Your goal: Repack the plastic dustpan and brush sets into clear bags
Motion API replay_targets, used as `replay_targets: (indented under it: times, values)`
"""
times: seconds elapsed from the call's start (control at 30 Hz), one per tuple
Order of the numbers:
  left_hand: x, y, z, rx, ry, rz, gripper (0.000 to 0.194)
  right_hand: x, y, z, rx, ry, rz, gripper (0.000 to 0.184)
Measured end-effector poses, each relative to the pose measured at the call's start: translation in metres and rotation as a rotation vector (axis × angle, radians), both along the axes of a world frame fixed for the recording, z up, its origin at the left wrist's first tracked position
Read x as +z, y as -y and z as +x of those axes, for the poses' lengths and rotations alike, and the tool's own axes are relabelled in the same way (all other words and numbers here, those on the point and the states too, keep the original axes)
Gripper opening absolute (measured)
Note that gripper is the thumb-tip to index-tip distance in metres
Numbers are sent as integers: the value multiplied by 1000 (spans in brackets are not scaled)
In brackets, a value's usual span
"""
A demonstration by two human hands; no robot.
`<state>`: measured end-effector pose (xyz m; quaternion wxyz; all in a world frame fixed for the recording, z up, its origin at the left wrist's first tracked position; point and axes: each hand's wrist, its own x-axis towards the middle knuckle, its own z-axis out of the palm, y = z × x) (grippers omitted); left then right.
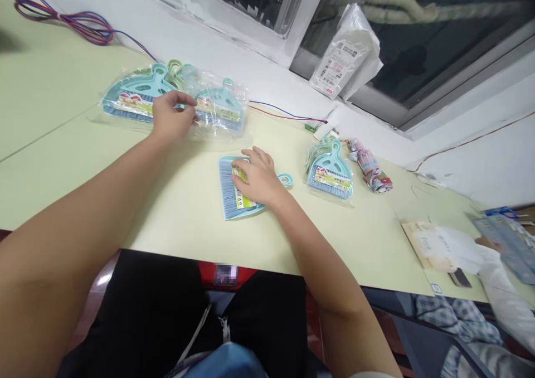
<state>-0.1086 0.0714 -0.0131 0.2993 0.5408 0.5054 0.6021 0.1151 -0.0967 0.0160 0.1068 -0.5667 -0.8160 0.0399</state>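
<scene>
My left hand point(173, 116) is at the back left with its fingers curled in a pinch on the clear plastic bag point(209, 130) around a light blue dustpan and brush set point(223, 102). Left of it lies another bagged blue dustpan and brush set point(134, 102), with a green dustpan partly behind. In front of me my right hand point(261, 180) lies with fingers spread over an unbagged blue dustpan and brush point(228, 191). Its printed card label is partly covered by my fingers.
More bagged dustpan sets point(330, 171) lie to the right beside a folded umbrella point(370, 166). A white plastic package point(343, 54) leans against the window. Coiled cable point(83, 27) is at the back left. At far right, a person's sleeve point(505, 289) rests near papers point(447, 247).
</scene>
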Motion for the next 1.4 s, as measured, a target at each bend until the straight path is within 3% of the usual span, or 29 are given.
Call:
replay_targets:
  times: [0.47, 0.87, 1.2, 1.4]
  values:
    - [3, 2, 0, -12, -18, -34, 23, 6, 10, 14, 43, -63, -44, 36]
    - [3, 3, -1, -5, -22, -2, 23, 19, -2, 45, -25, -325, 147, 27]
    - [2, 2, 0, -13, -16, -10, 22, 24, 8, 34, 51, -240, -30, 16]
    - [4, 5, 0, -12, -29, -26, 21, 15, 4, 35, 57, -211, -35, 14]
